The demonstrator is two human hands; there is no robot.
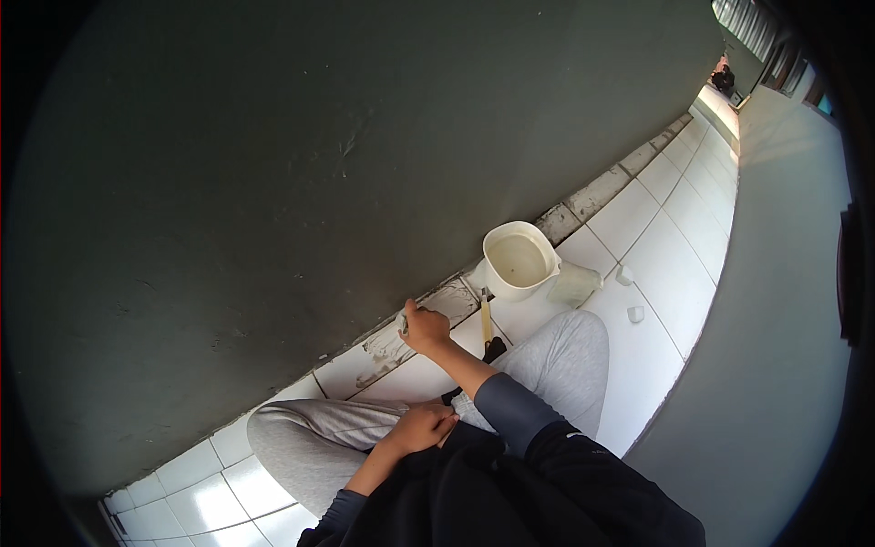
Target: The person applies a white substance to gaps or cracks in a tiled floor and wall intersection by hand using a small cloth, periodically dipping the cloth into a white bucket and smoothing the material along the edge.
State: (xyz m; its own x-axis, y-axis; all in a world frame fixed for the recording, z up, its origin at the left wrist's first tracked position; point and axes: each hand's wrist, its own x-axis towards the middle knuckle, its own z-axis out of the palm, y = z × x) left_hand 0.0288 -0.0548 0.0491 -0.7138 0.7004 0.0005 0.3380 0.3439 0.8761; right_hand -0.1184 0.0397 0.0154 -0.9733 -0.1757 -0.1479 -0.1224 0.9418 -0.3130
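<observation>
My right hand (pixel 425 329) is closed around a small whitish piece (pixel 401 321), mostly hidden by my fingers. It is held against a tile strip (pixel 383 349) streaked with grey smears, along the foot of the dark wall. My left hand (pixel 423 428) rests in my lap, its fingers curled in, with nothing showing in them. Beyond my right hand stands a white plastic pitcher (pixel 516 290) with cloudy liquid (pixel 515 258) inside. A slim tool with a yellow handle (pixel 486 321) lies on the floor between the pitcher and my foot.
Right of the pitcher is a pale, translucent pouch-like thing (pixel 575 284). Two small white blocks (pixel 624 274) lie on the white floor tiles (pixel 670 273). The dark wall (pixel 273 182) rises close in front; a grey wall (pixel 775 273) bounds the right. Clutter (pixel 723 77) stands at the far end.
</observation>
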